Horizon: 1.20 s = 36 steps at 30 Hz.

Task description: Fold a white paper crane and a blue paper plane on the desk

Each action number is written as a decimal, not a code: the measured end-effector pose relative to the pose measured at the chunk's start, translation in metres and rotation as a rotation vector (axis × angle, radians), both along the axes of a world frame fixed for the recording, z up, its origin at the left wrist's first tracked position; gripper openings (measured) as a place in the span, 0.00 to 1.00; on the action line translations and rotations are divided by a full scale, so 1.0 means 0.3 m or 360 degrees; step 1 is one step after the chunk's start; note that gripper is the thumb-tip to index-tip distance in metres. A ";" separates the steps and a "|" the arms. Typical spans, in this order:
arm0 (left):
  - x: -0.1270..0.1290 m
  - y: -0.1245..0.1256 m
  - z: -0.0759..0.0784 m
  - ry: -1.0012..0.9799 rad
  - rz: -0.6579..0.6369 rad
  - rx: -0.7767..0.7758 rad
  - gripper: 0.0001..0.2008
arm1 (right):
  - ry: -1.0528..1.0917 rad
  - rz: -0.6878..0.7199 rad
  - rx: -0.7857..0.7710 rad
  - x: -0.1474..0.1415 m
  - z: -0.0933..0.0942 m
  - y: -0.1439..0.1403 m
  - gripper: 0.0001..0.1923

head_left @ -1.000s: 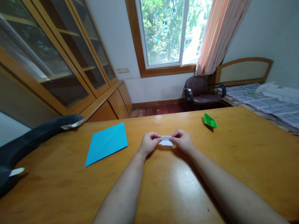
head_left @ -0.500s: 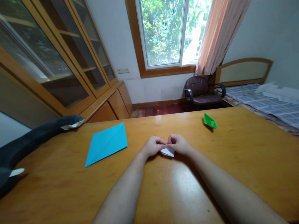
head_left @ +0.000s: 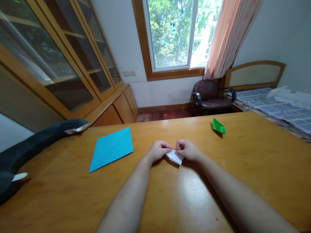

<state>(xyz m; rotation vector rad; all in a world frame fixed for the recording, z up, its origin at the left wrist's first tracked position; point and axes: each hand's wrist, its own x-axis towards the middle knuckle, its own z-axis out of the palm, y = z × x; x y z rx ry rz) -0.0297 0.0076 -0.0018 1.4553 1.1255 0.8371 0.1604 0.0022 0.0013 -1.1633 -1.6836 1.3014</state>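
A small piece of folded white paper (head_left: 175,157) is held just over the middle of the table, its lower edges pointing toward me. My left hand (head_left: 159,150) pinches its left upper edge between thumb and fingers. On the right side, my right hand (head_left: 187,150) grips the paper with thumb and curled fingers. The fingertips hide the paper's far edge. To the left lies a sheet of blue paper (head_left: 113,149) with a diagonal crease. A green folded paper boat (head_left: 219,127) sits at the far right of the table.
The wooden table (head_left: 73,197) fills the foreground. Along its left side lies a dark stuffed toy (head_left: 36,139) with pale patches. Beyond the far edge stand a brown armchair (head_left: 207,94), a glass-fronted cabinet (head_left: 107,97) and a bed (head_left: 279,103).
My hands have drawn slightly apart at the fingertips, and more of the white paper shows between them. The view has shifted a little.
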 end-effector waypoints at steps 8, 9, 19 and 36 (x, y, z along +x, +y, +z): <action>0.055 -0.015 -0.008 -0.0669 0.0404 -0.0123 0.35 | 0.0209 -0.0514 0.0135 -0.011 -0.020 0.024 0.09; 0.067 -0.021 -0.007 -0.0707 0.0396 -0.0146 0.37 | 0.0247 -0.0590 0.0160 -0.016 -0.023 0.026 0.10; 0.146 -0.051 -0.030 -0.0812 0.0347 -0.0103 0.32 | 0.0574 -0.0856 0.0232 -0.052 -0.044 0.024 0.11; 0.129 -0.032 -0.029 -0.0908 0.0370 0.0032 0.21 | 0.0947 -0.0420 0.0027 -0.040 -0.049 0.025 0.21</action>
